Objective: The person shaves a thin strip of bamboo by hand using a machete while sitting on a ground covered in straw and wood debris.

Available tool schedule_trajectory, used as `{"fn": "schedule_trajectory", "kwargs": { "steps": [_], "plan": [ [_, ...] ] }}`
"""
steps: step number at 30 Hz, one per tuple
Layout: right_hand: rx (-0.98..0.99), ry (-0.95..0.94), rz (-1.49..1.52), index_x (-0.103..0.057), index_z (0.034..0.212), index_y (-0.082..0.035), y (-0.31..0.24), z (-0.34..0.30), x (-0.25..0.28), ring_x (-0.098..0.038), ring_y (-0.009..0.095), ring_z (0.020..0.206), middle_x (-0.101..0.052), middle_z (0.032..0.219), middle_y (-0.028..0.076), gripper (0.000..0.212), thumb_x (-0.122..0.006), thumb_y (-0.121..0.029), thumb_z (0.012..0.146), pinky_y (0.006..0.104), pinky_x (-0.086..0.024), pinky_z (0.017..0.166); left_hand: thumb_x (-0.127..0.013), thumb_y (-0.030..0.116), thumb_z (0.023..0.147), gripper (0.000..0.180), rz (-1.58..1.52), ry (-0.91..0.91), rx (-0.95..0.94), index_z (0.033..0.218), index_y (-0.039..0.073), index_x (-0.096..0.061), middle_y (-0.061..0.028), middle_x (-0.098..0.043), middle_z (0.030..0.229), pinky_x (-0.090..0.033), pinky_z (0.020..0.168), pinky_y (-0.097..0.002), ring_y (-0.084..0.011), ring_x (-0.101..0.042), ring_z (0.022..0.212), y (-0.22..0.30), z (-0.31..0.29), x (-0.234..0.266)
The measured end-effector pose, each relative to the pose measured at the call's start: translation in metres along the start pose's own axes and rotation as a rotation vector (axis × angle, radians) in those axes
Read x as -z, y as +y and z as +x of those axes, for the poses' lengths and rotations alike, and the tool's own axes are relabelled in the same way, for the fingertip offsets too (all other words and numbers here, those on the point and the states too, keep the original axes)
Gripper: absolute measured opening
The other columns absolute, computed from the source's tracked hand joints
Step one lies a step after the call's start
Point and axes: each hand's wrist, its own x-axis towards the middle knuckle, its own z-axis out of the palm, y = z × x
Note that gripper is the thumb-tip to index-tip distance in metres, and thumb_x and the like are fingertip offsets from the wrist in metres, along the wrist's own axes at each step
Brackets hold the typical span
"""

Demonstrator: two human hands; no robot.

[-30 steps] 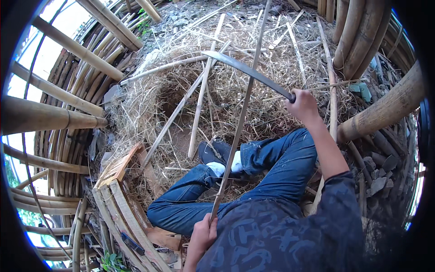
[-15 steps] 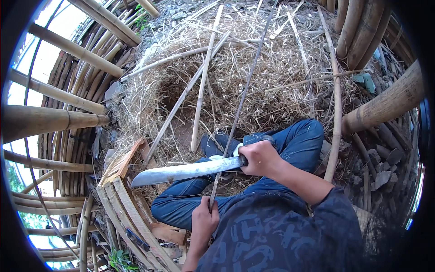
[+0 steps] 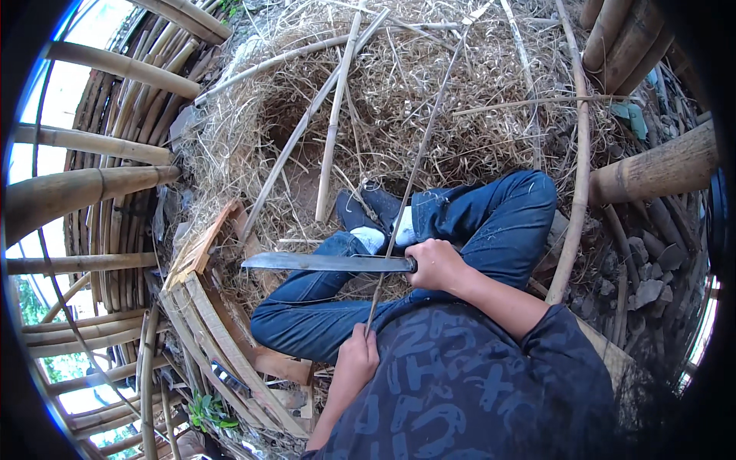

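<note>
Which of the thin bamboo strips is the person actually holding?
The long thin strip gripped by the left hand, crossing the knife blade; the others lie loose on the straw.

knife [image 3: 330,263] crosses strip [image 3: 410,188] above knees | straw heap [image 3: 399,84] ahead | poles [image 3: 92,192] left

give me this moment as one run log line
left hand: grips bamboo strip at its near end | right hand: holds long knife, blade flat against strip, tip pointing left | seated, legs crossed, on straw
</note>
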Motion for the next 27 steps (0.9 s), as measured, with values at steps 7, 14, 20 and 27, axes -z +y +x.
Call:
{"fn": "schedule_trajectory", "kwargs": {
  "steps": [7,14,20,27],
  "plan": [
    [0.068,-0.008,-0.172,-0.068,0.075,-0.006,0.006,0.006,0.018,-0.068,0.034,0.072,-0.068,0.073,0.018,0.020,-0.069,-0.021,0.061,0.0433,-0.055,0.068,-0.046,0.014,0.098,0.016,0.076,-0.020,0.050,0.094,-0.001,-0.046,-0.0297,-0.059,0.072,-0.045,0.059,-0.0558,-0.0482,-0.059,0.068,0.009,0.000,-0.005],
    [-0.189,0.136,-0.385,-0.071,0.081,-0.006,0.051,0.026,0.056,-0.069,0.035,0.075,-0.069,0.076,0.019,0.019,-0.065,-0.019,0.068,0.0424,-0.056,0.072,-0.047,0.013,0.097,0.012,0.010,-0.023,0.038,0.096,0.001,-0.046,-0.0287,-0.058,0.069,-0.043,0.057,-0.0567,-0.0493,-0.057,0.067,-0.004,-0.013,-0.012],
    [-0.451,0.323,-0.283,-0.069,0.082,-0.002,0.116,0.044,0.092,-0.068,0.038,0.080,-0.069,0.082,0.021,0.021,-0.066,-0.022,0.075,0.0456,-0.055,0.077,-0.047,0.012,0.096,0.012,0.023,-0.018,0.024,0.093,0.001,-0.044,-0.0271,-0.057,0.066,-0.043,0.056,-0.0560,-0.0482,-0.057,0.065,0.002,-0.009,-0.011],
    [-0.221,0.099,-0.148,-0.070,0.082,-0.003,0.043,0.014,0.059,-0.069,0.037,0.078,-0.069,0.079,0.021,0.024,-0.066,-0.024,0.071,0.0452,-0.056,0.075,-0.047,0.011,0.096,0.012,0.152,-0.004,0.001,0.091,0.001,-0.043,-0.0266,-0.057,0.064,-0.045,0.055,-0.0549,-0.0462,-0.058,0.062,0.006,-0.001,-0.011]
  ]
}}
